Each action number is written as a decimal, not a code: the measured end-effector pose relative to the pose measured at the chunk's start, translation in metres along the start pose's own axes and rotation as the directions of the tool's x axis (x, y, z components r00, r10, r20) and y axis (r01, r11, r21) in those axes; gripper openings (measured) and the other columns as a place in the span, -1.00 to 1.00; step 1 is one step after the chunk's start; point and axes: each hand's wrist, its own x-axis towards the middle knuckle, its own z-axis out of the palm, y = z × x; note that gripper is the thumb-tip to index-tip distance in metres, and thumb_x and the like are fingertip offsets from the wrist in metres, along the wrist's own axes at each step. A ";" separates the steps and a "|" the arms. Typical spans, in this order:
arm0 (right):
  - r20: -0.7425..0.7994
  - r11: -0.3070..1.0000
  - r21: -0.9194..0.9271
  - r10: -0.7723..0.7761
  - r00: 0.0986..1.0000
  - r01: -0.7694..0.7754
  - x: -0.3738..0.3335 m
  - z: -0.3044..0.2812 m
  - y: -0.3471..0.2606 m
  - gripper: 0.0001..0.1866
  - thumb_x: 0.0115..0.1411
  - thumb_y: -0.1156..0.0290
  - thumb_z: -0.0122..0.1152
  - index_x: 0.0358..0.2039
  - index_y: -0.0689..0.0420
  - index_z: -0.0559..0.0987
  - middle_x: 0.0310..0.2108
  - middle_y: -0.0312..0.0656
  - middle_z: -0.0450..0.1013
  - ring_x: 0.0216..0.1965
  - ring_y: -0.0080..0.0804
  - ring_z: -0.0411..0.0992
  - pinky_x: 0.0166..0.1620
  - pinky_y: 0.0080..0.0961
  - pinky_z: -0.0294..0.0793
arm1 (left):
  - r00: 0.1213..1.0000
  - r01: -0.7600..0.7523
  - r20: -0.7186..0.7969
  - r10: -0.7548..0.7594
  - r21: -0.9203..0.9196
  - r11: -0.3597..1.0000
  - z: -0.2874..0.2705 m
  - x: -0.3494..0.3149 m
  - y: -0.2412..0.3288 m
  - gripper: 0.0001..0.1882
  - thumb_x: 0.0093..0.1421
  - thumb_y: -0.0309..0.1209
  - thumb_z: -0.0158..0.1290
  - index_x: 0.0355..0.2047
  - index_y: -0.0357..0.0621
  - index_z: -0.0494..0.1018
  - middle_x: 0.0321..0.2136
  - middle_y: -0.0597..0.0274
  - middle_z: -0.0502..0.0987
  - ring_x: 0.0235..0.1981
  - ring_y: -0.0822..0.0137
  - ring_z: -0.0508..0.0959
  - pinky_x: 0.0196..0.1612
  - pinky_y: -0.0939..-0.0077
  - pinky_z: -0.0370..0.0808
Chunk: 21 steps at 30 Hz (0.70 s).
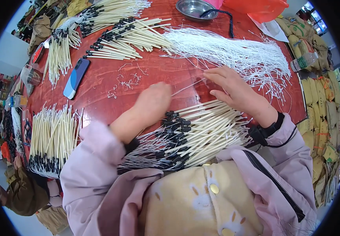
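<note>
My left hand [153,103], somewhat blurred, is closed over the red table with a thin white string [187,87] coming out of its fingers. The string runs slantwise up toward the fingertips of my right hand [235,89], whose fingers are stretched out with the thumb apart. Just below both hands lies a heap of pale sticks with black fittings [201,131], their thin white strings [146,151] trailing to the left under my left forearm. Beyond my right hand, a long bundle of loose white strings [233,49] spreads across the table.
More stick bundles lie at the left [53,133] and far left [128,39]. A blue phone [76,78] and string scraps [128,82] rest near the middle. At the back is a metal bowl [195,10]; a plastic bottle [304,61] lies right. Another person's sleeve [26,192] shows lower left.
</note>
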 end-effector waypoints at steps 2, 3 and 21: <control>0.005 1.000 0.003 0.004 1.000 -0.004 0.001 0.000 -0.001 -0.42 0.20 0.44 0.28 0.24 0.22 0.44 0.20 -0.03 0.38 0.18 -0.03 0.33 0.25 -0.20 0.31 | 0.994 0.099 0.051 -0.098 -0.012 0.995 -0.020 -0.028 -0.009 -0.86 0.21 -0.52 -0.08 -0.23 -0.31 0.38 -0.30 -0.15 0.54 -0.25 -0.12 0.59 -0.17 0.04 0.55; 0.005 1.000 -0.024 0.009 1.000 -0.009 0.001 0.003 0.001 -0.41 0.20 0.41 0.29 0.25 0.23 0.43 0.22 -0.02 0.37 0.19 -0.03 0.32 0.26 -0.20 0.31 | 0.982 0.168 0.097 -0.164 -0.036 0.985 -0.028 -0.038 -0.010 -0.85 0.21 -0.54 -0.08 -0.21 -0.32 0.34 -0.29 -0.18 0.53 -0.25 -0.15 0.59 -0.18 0.02 0.55; 0.191 0.967 -0.242 -0.033 0.981 0.079 0.015 0.023 -0.004 -0.08 0.16 -0.20 0.16 0.20 0.44 0.42 0.32 0.06 0.27 0.24 0.03 0.23 0.33 -0.13 0.19 | 0.883 0.465 0.116 -0.455 -0.077 0.882 -0.062 -0.074 -0.055 -0.74 0.18 -0.40 0.17 -0.17 -0.22 0.41 -0.38 -0.14 0.59 -0.28 -0.23 0.59 -0.22 -0.07 0.50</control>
